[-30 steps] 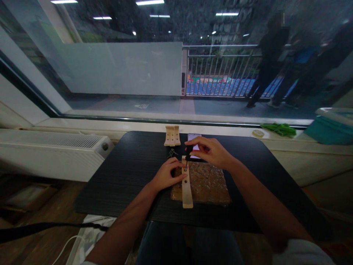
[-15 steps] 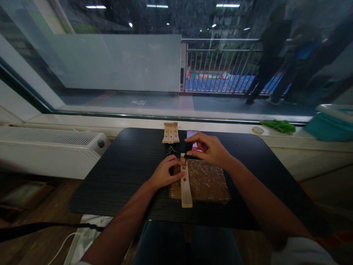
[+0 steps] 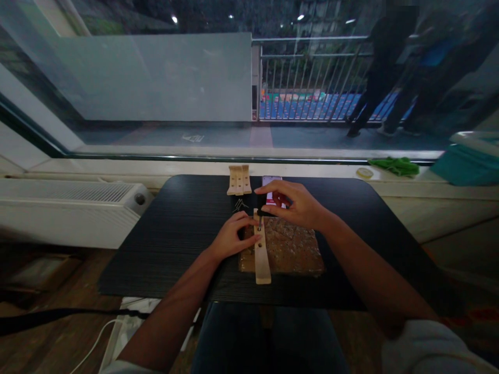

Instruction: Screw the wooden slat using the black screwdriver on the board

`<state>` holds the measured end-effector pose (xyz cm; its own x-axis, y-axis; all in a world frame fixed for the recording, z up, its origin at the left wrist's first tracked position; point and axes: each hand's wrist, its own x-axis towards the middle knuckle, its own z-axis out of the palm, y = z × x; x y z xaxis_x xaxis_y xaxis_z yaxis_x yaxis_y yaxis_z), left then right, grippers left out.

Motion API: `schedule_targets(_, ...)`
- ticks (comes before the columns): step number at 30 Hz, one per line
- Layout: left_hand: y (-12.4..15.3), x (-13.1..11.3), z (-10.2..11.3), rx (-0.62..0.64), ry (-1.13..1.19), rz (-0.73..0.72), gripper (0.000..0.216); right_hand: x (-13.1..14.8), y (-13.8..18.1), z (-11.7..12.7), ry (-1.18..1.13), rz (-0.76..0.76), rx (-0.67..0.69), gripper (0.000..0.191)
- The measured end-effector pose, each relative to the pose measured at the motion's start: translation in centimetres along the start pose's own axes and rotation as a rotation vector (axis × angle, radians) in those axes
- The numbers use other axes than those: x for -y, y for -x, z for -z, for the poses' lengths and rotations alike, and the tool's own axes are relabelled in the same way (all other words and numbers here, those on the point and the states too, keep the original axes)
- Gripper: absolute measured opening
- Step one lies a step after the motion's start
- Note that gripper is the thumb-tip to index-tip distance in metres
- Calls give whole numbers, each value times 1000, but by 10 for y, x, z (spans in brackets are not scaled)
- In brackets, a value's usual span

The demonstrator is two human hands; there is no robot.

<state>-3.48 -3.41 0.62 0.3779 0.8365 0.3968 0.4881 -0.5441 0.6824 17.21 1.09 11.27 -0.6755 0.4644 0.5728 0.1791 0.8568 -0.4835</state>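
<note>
A pale wooden strip (image 3: 262,265) with holes along it lies lengthwise over the left part of a brown, shiny-wrapped slab (image 3: 294,252). My left hand (image 3: 230,236) grips the strip from the left, thumb and fingertips at the edge by the holes. Above the strip's far end, my right hand (image 3: 298,205) pinches the dark handle of a screwdriver (image 3: 261,201) between thumb and fingers. Its thin shaft points down at a hole; the tip is too small to make out. Several loose screws (image 3: 239,204) lie beyond my left hand.
Wooden pieces with holes (image 3: 239,180) stand side by side at the back of the black table (image 3: 171,234). A lit phone (image 3: 272,181) lies behind my right hand. On the sill are a green cloth (image 3: 395,166), a tape roll (image 3: 364,173) and a teal bin (image 3: 468,163). People stand beyond the window.
The whole view has shifted slightly, so the table sits a little higher. Both hands keep their places at the strip; the right hand still holds the screwdriver upright over it.
</note>
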Motion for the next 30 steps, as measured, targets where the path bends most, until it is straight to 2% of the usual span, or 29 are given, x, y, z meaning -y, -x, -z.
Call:
schedule_targets(6,-1,-1,1,12,-18,-14,26,0,3,2,-68,-98,81,31)
schedule_targets(12,-1,-1,0,1,-5,-17,27,1,3,1,-181,-154,84,29)
schedule_targets(30,-2,-3,0,-8,5,-33,28,-2,2,1,-74,-185,1,25)
